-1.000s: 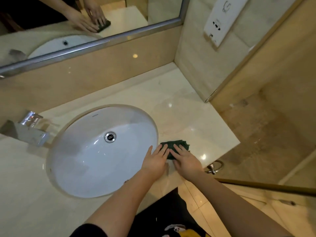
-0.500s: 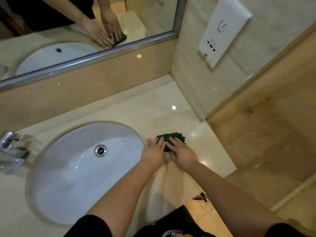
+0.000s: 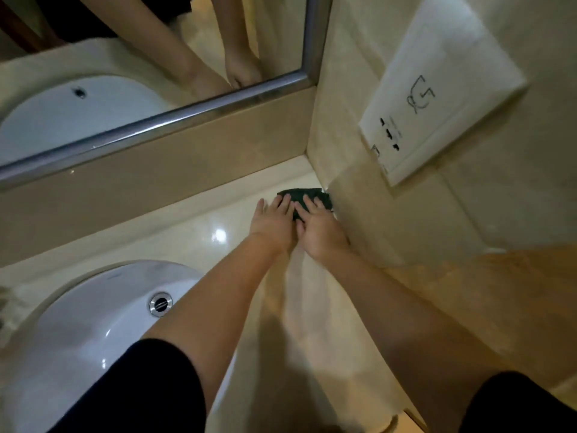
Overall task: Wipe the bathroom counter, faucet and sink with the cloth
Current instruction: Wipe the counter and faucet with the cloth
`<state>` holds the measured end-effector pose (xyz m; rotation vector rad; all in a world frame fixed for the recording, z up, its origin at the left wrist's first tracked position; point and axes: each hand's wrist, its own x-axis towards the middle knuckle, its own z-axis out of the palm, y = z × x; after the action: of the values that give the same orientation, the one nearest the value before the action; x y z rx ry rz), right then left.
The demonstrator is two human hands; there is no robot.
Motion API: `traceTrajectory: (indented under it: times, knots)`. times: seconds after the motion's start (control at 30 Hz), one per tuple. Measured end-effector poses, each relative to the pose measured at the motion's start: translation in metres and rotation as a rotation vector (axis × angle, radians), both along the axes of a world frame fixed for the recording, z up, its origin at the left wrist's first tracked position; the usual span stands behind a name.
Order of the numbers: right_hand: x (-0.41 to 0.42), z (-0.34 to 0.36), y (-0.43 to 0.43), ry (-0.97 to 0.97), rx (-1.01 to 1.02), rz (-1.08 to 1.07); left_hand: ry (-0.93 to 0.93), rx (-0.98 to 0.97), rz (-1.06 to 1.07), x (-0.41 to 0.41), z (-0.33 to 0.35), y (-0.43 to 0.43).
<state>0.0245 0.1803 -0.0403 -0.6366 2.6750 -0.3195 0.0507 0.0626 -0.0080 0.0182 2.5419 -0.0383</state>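
At the counter (image 3: 187,245) corner, left grip (image 3: 271,225) and right grip (image 3: 321,232) spread flat on green cloth (image 3: 307,195)

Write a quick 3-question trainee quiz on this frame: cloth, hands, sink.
1. Where on the counter is the cloth?
2. How many hands press on it? A) one B) both C) neither
3. True or false: the drain in the sink is uncovered.

Key
1. In the far corner, beside the side wall.
2. B: the left hand and the right hand lie on it with flat fingers.
3. True.
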Motion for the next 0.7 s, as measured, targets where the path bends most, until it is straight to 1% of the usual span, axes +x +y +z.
traceTrajectory:
  times: [0.07, 0.17, 0.3, 0.4, 0.5, 0.6, 0.7]
  knots:
    - [-0.018, 0.001, -0.008, 0.017, -0.004, -0.019, 0.01, 0.002, 0.006, -0.021, -0.001, -0.007]
    - [-0.034, 0.002, -0.017, -0.025, 0.006, -0.043, 0.014, -0.011, -0.024, -0.043, 0.0, -0.015]
    - [-0.034, 0.002, -0.024, -0.047, 0.029, -0.069, -0.007, 0.026, -0.043, -0.048, 0.007, -0.019]
    - [-0.018, 0.002, -0.015, -0.048, 0.058, -0.115, 0.006, 0.024, -0.099, -0.037, 0.01, -0.01]
    - [0.009, 0.004, 0.006, -0.035, 0.103, -0.099, -0.042, 0.064, -0.13, -0.017, 0.015, 0.007]
    - [0.036, 0.007, 0.03, -0.087, 0.099, -0.119, -0.064, 0.072, -0.161, 0.007, 0.018, 0.025]
    - [0.074, 0.009, 0.056, -0.078, 0.057, -0.163, -0.057, 0.081, -0.232, 0.037, 0.015, 0.046]
